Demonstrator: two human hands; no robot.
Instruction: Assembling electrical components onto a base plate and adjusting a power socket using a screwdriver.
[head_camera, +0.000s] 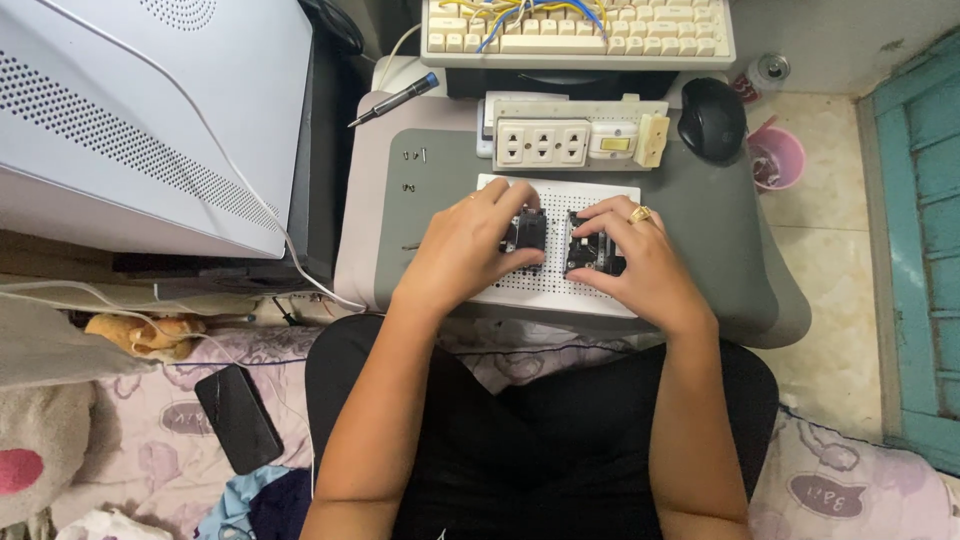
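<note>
A white perforated board (590, 290) lies on a grey lap desk (720, 260), its long axis running 9 to 3 o'clock. On it sit two small black modules, side by side. The left hand (465, 250) curls around the left black module (527, 232), fingers pinching its sides; the right hand (640, 265) (a gold ring on one finger) grips the right black module (585, 252) the same way.

At 12 o'clock from the board lies a cream power strip (575, 142) with white sockets, then a beige keyboard (575, 40) under loose wires. A black mouse (712, 118) sits at 2 o'clock, a screwdriver (395, 100) at 10 o'clock. Bare desk surface remains at the board's left and right edges.
</note>
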